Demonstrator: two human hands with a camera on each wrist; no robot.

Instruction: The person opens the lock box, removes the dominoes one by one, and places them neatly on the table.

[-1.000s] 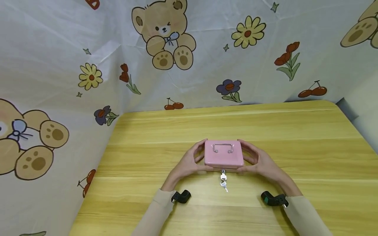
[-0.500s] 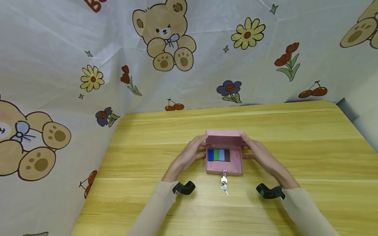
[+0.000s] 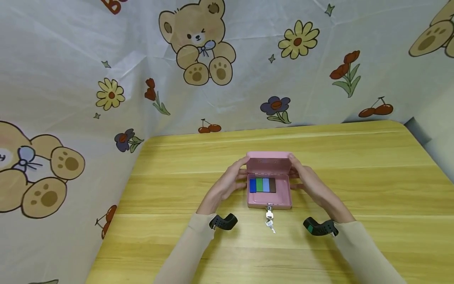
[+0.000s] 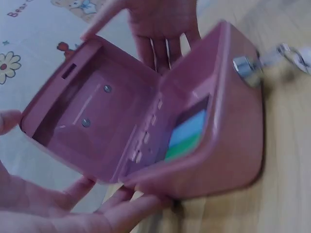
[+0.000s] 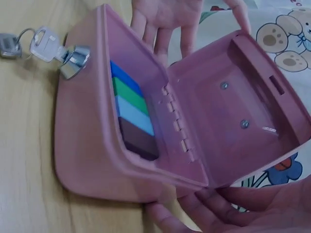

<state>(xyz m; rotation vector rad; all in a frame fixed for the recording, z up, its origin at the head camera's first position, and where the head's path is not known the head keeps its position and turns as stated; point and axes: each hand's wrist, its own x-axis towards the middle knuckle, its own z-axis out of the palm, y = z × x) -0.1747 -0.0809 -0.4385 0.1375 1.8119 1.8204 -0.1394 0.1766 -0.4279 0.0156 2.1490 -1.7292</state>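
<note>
A pink cash box (image 3: 283,193) stands on the table with its hinged lid (image 3: 269,167) raised. My left hand (image 3: 225,187) is at its left side: the thumb touches the lid's corner, while extended fingers lie along the side near the hinge. On the opposite side my right hand (image 3: 315,187) mirrors this, thumb at the other lid corner. Inside lie a blue block (image 3: 253,185), a green block (image 5: 129,94), a light blue block (image 5: 134,115) and a dark brown block (image 5: 137,138), side by side. A key (image 5: 47,45) sits in the front lock (image 5: 76,61); another hangs from its ring.
The wood-grain table (image 3: 170,236) stretches around the box. A white cloth (image 3: 248,79) printed with bears and flowers hangs along its back and left. Black wrist cameras (image 3: 223,222) sit on both wrists.
The box's lid, down one second ago, has swung up and back, bringing the coloured blocks into view. Both hands have moved with it, thumbs shifting from the box's front to the lid's corners.
</note>
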